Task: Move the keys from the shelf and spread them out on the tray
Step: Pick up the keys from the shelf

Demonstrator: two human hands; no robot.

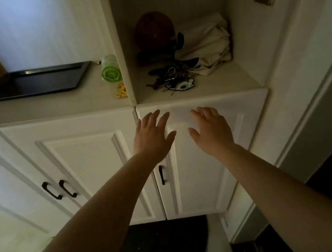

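No writing can be read anywhere; the yellow tag beside the shelf carries marks too small to make out. The keys lie in a tangled bunch on the shelf floor, near its front edge, with a white charm among them and a folded cream cloth just behind. Both hands hover below the shelf's front edge, in front of the cupboard door, apart from the keys: the left hand and right hand each have fingers spread and hold nothing. The dark tray sits on the worktop left of the shelf, past a green roll.
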